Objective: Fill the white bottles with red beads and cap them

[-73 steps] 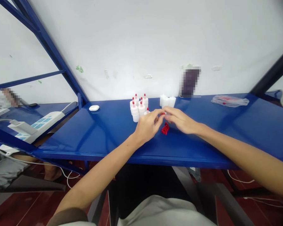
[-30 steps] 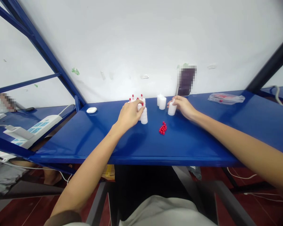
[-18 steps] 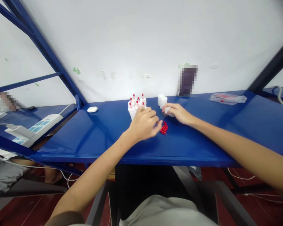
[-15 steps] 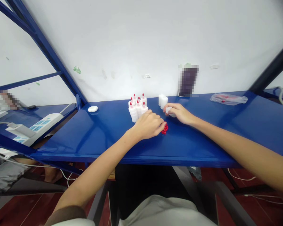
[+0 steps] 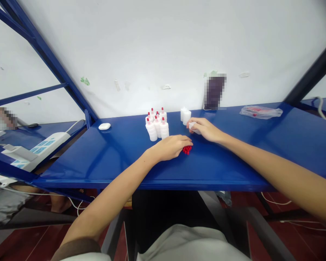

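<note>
Fingertips of the left hand (image 5: 170,146) pinch at the red caps (image 5: 187,149) while the right hand (image 5: 203,128) curls round a capless white bottle (image 5: 193,126).

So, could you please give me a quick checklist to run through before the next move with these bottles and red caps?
1. Left hand at the pile of red caps: ok, fingertips touch it.
2. Cap pinched in left fingers: cannot tell.
3. Right hand grips an uncapped white bottle: ok.
4. Held bottle upright: not ok, tilted.
5. Capped bottles standing clear of both hands: ok.
6. Spare uncapped bottles within reach: ok.
</note>
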Demonstrator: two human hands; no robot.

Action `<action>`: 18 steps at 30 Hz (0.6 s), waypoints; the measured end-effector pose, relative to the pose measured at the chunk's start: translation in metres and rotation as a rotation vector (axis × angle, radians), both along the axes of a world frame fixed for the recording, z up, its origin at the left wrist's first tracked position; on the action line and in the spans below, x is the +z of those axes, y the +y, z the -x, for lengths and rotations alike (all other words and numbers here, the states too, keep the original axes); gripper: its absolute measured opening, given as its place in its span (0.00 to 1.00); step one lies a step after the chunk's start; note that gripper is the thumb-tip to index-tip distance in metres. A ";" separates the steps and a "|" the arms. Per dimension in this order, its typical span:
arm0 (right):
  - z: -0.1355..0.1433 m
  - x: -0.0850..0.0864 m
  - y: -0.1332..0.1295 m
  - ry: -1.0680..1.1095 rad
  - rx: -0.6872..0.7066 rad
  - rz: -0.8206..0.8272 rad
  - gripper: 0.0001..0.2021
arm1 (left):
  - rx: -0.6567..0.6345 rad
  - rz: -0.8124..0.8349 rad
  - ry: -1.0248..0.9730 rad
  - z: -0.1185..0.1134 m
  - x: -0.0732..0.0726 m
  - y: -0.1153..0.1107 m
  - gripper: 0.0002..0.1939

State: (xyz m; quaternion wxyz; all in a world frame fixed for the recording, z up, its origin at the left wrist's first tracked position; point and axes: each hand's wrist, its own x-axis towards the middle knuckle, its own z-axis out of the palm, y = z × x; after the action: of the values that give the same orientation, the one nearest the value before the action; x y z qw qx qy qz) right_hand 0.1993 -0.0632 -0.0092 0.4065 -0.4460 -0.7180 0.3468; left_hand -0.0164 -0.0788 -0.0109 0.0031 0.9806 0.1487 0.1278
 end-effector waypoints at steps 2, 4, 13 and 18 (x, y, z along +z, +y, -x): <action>-0.001 -0.001 0.000 -0.017 0.010 -0.014 0.08 | 0.011 0.013 -0.005 0.002 0.001 -0.002 0.20; -0.001 -0.001 0.000 -0.029 0.016 -0.023 0.07 | 0.020 0.021 0.004 0.004 0.003 -0.002 0.18; -0.001 0.001 -0.008 -0.215 0.013 -0.130 0.10 | 0.069 0.044 -0.033 0.013 0.000 0.001 0.16; 0.000 0.003 -0.012 -0.351 0.088 -0.224 0.10 | 0.125 0.086 -0.139 0.010 -0.007 0.000 0.14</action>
State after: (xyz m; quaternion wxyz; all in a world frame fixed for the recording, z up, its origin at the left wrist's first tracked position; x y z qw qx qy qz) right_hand 0.1996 -0.0757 -0.0057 0.3068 -0.4197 -0.8307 0.1993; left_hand -0.0266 -0.0790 -0.0180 0.0473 0.9571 0.2144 0.1889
